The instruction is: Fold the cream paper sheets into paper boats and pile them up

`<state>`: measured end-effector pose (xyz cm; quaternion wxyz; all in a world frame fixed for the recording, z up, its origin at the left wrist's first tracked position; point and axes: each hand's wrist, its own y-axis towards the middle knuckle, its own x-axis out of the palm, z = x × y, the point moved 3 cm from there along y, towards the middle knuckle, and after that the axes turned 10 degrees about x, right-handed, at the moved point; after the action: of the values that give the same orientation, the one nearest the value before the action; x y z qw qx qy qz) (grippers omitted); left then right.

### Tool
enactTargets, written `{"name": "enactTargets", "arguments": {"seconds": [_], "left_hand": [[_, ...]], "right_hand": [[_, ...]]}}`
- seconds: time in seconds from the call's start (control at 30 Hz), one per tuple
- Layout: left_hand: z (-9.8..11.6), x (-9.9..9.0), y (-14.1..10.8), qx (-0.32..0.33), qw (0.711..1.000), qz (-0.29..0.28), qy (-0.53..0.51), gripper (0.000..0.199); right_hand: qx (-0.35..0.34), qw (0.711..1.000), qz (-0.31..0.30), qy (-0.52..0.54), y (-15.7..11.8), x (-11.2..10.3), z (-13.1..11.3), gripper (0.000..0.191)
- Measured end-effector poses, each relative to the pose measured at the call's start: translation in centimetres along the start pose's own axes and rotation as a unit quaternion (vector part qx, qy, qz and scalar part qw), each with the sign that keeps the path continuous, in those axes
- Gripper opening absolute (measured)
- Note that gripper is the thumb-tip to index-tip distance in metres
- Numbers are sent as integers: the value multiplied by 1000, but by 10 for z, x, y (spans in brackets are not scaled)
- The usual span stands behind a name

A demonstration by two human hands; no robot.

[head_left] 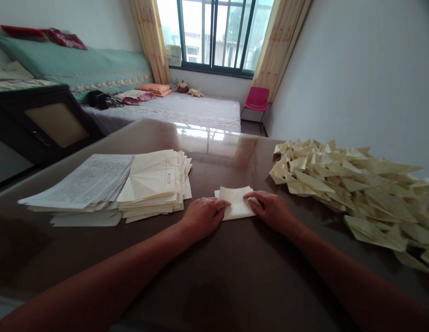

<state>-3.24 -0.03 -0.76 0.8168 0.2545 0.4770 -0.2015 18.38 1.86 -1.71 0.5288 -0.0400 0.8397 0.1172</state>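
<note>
A cream sheet of paper, folded into a small rectangle, lies on the table in front of me. At its left edge my left hand is closed, thumb and fingers gripping the paper. My right hand holds the right edge, with the index finger on top and the thumb near the side. Part of each edge is hidden beneath the fingers. On the right is a large heap of folded paper boats, of the same cream colour.
Left of my hands stand a stack of cream sheets and a stack of printed white sheets. All rest on a glossy brown table. Beyond it are a bed, a pink chair and a dark cabinet.
</note>
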Motion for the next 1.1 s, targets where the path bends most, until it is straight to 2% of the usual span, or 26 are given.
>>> {"name": "enactTargets", "arguments": {"seconds": [0.27, 0.57, 0.77, 0.83, 0.9, 0.97, 1.03, 1.1], "left_hand": [[0, 4, -3, 25, 993, -43, 104, 33], [-5, 6, 0, 31, 991, -20, 128, 34], [-10, 6, 2, 29, 986, -46, 158, 35], [-7, 1, 3, 34, 983, -21, 179, 34], [2, -4, 2, 73, 980, 19, 185, 35], [17, -5, 0, 149, 975, 38, 159, 37], [32, 0, -4, 209, 972, 7, 110, 38], [39, 8, -8, 212, 973, -47, 80, 48]], "right_hand": [[6, 999, -31, -31, -2, -3, -2, 27], [2, 999, -35, -15, -1, 0, -2, 30], [11, 999, -31, -26, -1, 1, -3, 29], [16, 999, -29, -30, -1, 1, -4, 29], [18, 999, -26, -31, -1, 0, -5, 29], [18, 999, -21, -29, -2, 0, -6, 30], [17, 999, -20, -27, -2, 0, -7, 30], [19, 999, -17, -28, -2, -1, -8, 29]]}}
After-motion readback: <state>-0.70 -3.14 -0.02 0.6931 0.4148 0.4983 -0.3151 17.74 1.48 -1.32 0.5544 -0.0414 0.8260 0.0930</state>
